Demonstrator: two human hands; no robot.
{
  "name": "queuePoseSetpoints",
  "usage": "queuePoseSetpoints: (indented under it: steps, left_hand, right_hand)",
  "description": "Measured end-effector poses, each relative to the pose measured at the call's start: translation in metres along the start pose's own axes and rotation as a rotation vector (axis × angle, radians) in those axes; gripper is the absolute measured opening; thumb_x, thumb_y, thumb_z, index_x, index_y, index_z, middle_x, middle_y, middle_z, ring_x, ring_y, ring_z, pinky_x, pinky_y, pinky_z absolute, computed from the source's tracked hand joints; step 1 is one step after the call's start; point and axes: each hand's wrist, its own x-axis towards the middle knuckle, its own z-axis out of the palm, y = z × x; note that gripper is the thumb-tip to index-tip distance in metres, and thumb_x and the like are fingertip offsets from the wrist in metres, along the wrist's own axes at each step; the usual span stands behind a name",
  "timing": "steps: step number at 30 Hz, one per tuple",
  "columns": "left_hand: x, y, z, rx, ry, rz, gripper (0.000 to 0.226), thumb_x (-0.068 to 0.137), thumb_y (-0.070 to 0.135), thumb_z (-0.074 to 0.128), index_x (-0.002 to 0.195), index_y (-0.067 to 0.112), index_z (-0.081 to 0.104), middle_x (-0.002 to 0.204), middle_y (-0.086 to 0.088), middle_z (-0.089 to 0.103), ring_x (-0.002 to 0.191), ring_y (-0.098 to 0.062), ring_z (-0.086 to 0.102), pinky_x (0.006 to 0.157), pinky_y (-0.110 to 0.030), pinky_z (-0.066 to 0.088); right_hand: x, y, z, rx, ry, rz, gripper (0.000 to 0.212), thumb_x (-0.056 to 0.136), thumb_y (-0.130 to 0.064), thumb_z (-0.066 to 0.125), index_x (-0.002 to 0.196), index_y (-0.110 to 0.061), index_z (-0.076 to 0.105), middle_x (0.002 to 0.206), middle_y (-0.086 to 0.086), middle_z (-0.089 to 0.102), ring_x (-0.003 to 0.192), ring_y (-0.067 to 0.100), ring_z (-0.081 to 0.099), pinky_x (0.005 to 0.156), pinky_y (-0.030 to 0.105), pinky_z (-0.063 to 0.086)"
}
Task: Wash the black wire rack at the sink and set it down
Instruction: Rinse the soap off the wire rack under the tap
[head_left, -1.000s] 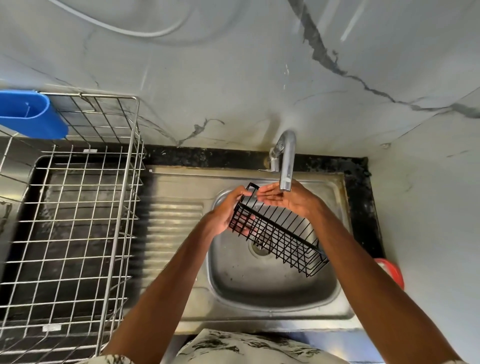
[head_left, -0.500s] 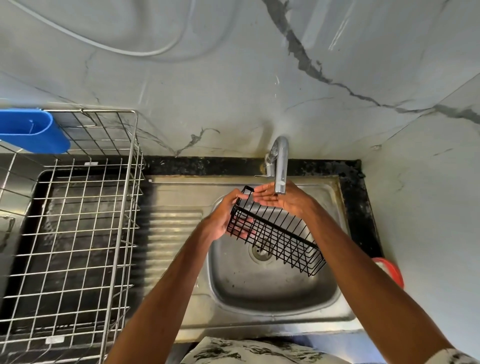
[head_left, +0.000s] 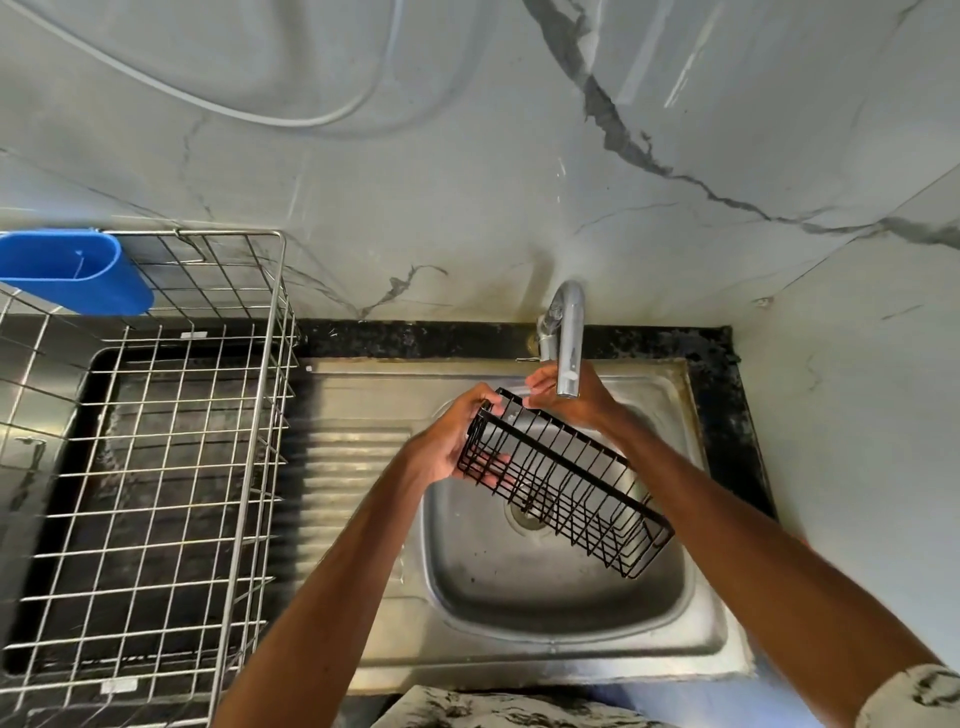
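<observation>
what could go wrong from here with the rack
The black wire rack, tilted over the steel sink basin, is gripped at one end by the left hand; it might slip and drop. The right hand sits under the chrome tap spout, so lifting may knock it or the rack against the spout.

Rack (head_left: 566, 483) over sink (head_left: 545, 660) basin, under tap (head_left: 569, 338), dish basket (head_left: 278, 338) L of sink, tub (head_left: 72, 273) on basket's back edge

We show both forearms (head_left: 332, 577) bare down to the left hand (head_left: 445, 448) and right hand (head_left: 577, 402). Far behind the right hand, a sleeve (head_left: 917, 696) begins: pale cloth with dark marbled blotches. Behind and between the hands, at the torso, a garment (head_left: 498, 711) carries the same black-and-pale print.
</observation>
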Motion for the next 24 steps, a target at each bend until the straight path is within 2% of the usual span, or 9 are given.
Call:
queuePoseSetpoints:
  steps: [3, 6, 9, 11, 13, 17, 19, 21, 24]
  left_hand:
    - [0.001, 0.004, 0.003, 0.041, -0.057, -0.012, 0.081, 0.07, 0.069, 0.072, 0.135, 0.024, 0.06, 0.135, -0.023, 0.063, 0.11, -0.038, 0.074, 0.086, -0.057, 0.06]
    - [-0.004, 0.01, 0.005, 0.077, -0.077, 0.012, 0.06, 0.087, 0.063, 0.061, 0.135, 0.026, 0.06, 0.134, -0.023, 0.063, 0.106, -0.034, 0.075, 0.078, -0.047, 0.063]
    - [-0.007, 0.012, 0.004, 0.091, -0.053, 0.014, 0.062, 0.083, 0.064, 0.063, 0.133, 0.028, 0.059, 0.134, -0.022, 0.062, 0.105, -0.035, 0.075, 0.073, -0.045, 0.062]
    - [-0.006, 0.012, 0.002, 0.087, -0.037, 0.014, 0.069, 0.08, 0.065, 0.065, 0.136, 0.026, 0.057, 0.132, -0.023, 0.063, 0.102, -0.034, 0.076, 0.071, -0.043, 0.061]
    - [-0.004, 0.012, 0.001, 0.09, -0.02, 0.011, 0.07, 0.081, 0.065, 0.066, 0.139, 0.027, 0.056, 0.131, -0.024, 0.063, 0.096, -0.03, 0.078, 0.068, -0.041, 0.061]
    - [-0.007, 0.015, 0.003, 0.112, -0.019, 0.011, 0.056, 0.093, 0.058, 0.059, 0.14, 0.027, 0.056, 0.132, -0.021, 0.062, 0.089, -0.025, 0.077, 0.065, -0.038, 0.063]
    - [-0.008, 0.016, 0.006, 0.13, -0.031, 0.013, 0.054, 0.096, 0.057, 0.056, 0.14, 0.026, 0.054, 0.131, -0.021, 0.062, 0.086, -0.023, 0.076, 0.064, -0.036, 0.063]
    - [-0.008, 0.017, 0.009, 0.142, -0.031, 0.016, 0.053, 0.097, 0.056, 0.056, 0.14, 0.026, 0.052, 0.129, -0.022, 0.062, 0.084, -0.022, 0.075, 0.063, -0.036, 0.063]
    - [-0.009, 0.022, 0.012, 0.168, -0.035, 0.015, 0.051, 0.094, 0.058, 0.06, 0.134, 0.028, 0.056, 0.124, -0.022, 0.066, 0.09, -0.026, 0.077, 0.074, -0.045, 0.064]
  right_hand:
    - [0.006, -0.005, 0.001, 0.03, -0.101, -0.051, 0.024, 0.08, -0.009, 0.083, 0.098, 0.004, 0.073, 0.093, 0.015, 0.076, 0.084, 0.024, 0.075, 0.076, 0.038, 0.06]
    - [0.015, -0.009, 0.004, 0.165, -0.141, -0.126, 0.022, 0.083, 0.0, 0.077, 0.098, 0.014, 0.069, 0.092, 0.029, 0.072, 0.08, 0.031, 0.074, 0.072, 0.032, 0.06]
    - [0.012, -0.011, 0.001, 0.167, -0.154, -0.093, 0.037, 0.078, -0.023, 0.085, 0.096, 0.007, 0.073, 0.09, 0.027, 0.073, 0.08, 0.042, 0.073, 0.072, 0.04, 0.062]
    - [0.006, -0.005, -0.005, 0.059, -0.142, -0.014, 0.044, 0.072, -0.036, 0.088, 0.093, 0.0, 0.075, 0.084, 0.016, 0.077, 0.073, 0.034, 0.074, 0.065, 0.039, 0.061]
    - [0.001, 0.006, -0.014, -0.066, -0.151, 0.06, 0.043, 0.072, -0.035, 0.09, 0.091, 0.0, 0.074, 0.08, 0.009, 0.077, 0.07, 0.026, 0.075, 0.063, 0.039, 0.061]
    - [-0.013, 0.023, -0.033, -0.029, -0.292, 0.211, 0.012, 0.083, -0.014, 0.08, 0.093, -0.01, 0.076, 0.086, 0.003, 0.079, 0.075, 0.013, 0.076, 0.061, 0.019, 0.054]
    - [-0.015, 0.024, -0.036, -0.042, -0.308, 0.202, 0.014, 0.081, -0.011, 0.082, 0.093, -0.014, 0.076, 0.085, 0.0, 0.079, 0.078, 0.015, 0.076, 0.067, 0.022, 0.055]
    - [-0.011, 0.016, -0.032, -0.092, -0.291, 0.132, 0.012, 0.078, -0.018, 0.087, 0.082, -0.015, 0.076, 0.071, -0.005, 0.076, 0.068, 0.011, 0.073, 0.064, 0.024, 0.054]
    - [0.0, 0.004, -0.015, -0.018, -0.179, 0.04, 0.05, 0.071, -0.043, 0.089, 0.091, 0.0, 0.073, 0.079, 0.012, 0.076, 0.074, 0.031, 0.075, 0.071, 0.05, 0.06]
